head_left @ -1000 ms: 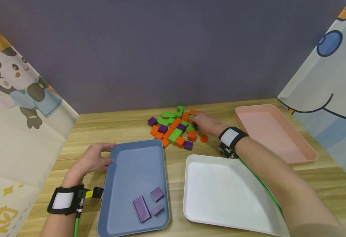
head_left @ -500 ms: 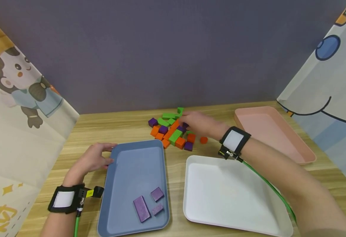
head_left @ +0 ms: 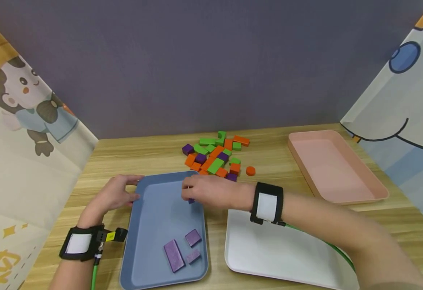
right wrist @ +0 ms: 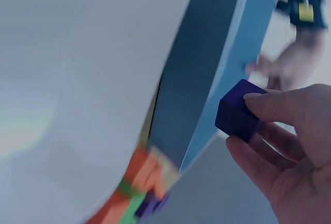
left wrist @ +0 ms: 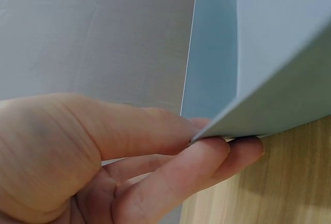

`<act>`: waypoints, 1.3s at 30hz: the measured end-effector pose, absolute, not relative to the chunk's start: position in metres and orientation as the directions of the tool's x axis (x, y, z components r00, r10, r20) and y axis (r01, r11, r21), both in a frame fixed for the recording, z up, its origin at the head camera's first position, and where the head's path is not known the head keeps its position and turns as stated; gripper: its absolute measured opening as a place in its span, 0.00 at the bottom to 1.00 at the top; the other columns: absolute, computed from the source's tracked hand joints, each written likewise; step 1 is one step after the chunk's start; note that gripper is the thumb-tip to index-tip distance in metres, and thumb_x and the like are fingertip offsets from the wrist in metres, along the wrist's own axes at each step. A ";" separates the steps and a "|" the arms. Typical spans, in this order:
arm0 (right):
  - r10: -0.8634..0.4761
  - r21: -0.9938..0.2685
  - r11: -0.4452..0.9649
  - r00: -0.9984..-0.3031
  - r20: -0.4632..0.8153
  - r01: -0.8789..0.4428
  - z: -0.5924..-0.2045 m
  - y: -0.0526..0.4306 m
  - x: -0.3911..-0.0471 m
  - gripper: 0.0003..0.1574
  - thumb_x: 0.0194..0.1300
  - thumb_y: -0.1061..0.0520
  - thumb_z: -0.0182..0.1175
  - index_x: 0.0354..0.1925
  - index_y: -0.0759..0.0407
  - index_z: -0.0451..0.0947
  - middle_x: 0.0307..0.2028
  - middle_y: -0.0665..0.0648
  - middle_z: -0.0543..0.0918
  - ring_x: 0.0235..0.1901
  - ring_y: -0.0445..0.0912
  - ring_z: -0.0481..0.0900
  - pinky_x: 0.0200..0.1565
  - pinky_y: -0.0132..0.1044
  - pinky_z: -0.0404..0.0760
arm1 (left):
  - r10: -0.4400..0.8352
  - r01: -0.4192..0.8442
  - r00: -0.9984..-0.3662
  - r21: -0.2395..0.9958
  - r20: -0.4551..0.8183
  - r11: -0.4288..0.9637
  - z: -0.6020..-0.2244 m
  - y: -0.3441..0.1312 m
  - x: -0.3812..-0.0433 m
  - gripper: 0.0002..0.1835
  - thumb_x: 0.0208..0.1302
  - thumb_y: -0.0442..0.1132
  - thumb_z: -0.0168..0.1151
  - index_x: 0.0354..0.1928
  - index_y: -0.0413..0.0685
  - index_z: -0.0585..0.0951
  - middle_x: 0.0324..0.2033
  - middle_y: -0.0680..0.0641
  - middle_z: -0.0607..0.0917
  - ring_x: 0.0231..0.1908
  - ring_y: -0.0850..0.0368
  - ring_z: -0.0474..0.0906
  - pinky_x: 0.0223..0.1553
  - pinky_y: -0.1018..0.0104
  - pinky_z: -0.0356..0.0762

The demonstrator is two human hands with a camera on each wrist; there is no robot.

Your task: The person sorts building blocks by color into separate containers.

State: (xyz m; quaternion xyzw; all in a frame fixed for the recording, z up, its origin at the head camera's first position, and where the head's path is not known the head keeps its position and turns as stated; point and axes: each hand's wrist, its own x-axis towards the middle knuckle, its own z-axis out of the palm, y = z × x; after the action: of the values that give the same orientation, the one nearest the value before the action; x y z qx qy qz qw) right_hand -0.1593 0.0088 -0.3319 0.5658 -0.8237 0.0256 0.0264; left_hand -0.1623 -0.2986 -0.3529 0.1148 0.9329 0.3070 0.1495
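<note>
My right hand (head_left: 216, 191) is over the upper right of the blue tray (head_left: 153, 225). Between thumb and fingertips it pinches a dark purple cube block (right wrist: 238, 113); in the head view only a sliver of the block shows below the fingers. At the tray's upper left corner, my left hand (head_left: 115, 193) grips the rim, thumb and fingers (left wrist: 196, 164) meeting at the corner in the left wrist view. Several purple blocks (head_left: 174, 255) lie low in the tray: one long, two smaller.
Beyond the trays is a loose pile of orange, green and purple blocks (head_left: 215, 165), with an orange round block (head_left: 250, 171) at its right. A white tray (head_left: 287, 253) lies under the right forearm. The pink tray (head_left: 341, 165) sits far right, near the printed side wall.
My right hand has left the block pile, moving left and toward me over the blue tray with the purple cube block. The left hand stays at the tray corner.
</note>
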 end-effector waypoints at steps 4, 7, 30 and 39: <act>-0.956 0.000 0.292 -0.292 0.021 -0.956 -0.336 -0.004 -0.141 0.13 0.68 0.59 0.56 0.49 0.48 0.79 0.49 0.50 0.78 0.47 0.40 0.74 0.49 0.23 0.76 | 0.304 0.128 -0.931 0.598 -0.203 0.791 -0.352 -0.299 -0.163 0.33 0.57 0.30 0.64 0.66 0.33 0.68 0.58 0.24 0.73 0.21 0.56 0.81 0.26 0.65 0.80; -0.967 0.002 0.252 -0.252 -0.018 -0.968 -0.339 -0.012 -0.134 0.14 0.69 0.58 0.54 0.50 0.47 0.78 0.49 0.48 0.77 0.47 0.39 0.73 0.50 0.23 0.75 | 0.301 0.128 -0.932 0.593 -0.204 0.795 -0.352 -0.298 -0.164 0.33 0.57 0.30 0.64 0.66 0.33 0.68 0.58 0.24 0.73 0.21 0.56 0.81 0.25 0.66 0.80; -0.981 0.000 0.181 -0.181 -0.069 -0.983 -0.353 -0.021 -0.119 0.13 0.68 0.56 0.55 0.49 0.45 0.79 0.49 0.46 0.78 0.47 0.37 0.75 0.50 0.26 0.76 | 0.300 0.123 -0.931 0.594 -0.209 0.795 -0.352 -0.297 -0.165 0.33 0.57 0.30 0.63 0.66 0.33 0.68 0.58 0.23 0.73 0.21 0.57 0.80 0.25 0.66 0.80; -0.971 0.007 0.240 -0.240 -0.008 -0.971 -0.319 0.004 -0.125 0.19 0.66 0.46 0.58 0.55 0.46 0.77 0.59 0.49 0.77 0.59 0.43 0.73 0.60 0.40 0.73 | 0.299 0.118 -0.929 0.593 -0.217 0.797 -0.354 -0.298 -0.166 0.33 0.57 0.30 0.64 0.66 0.34 0.67 0.58 0.24 0.73 0.21 0.57 0.80 0.25 0.63 0.81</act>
State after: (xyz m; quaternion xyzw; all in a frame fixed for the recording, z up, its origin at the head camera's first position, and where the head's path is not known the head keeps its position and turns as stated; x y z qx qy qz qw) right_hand -0.1253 0.0041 -0.3186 0.6164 -0.7874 -0.0051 -0.0009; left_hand -0.1656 -0.2985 -0.3544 0.1113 0.9356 0.2988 0.1517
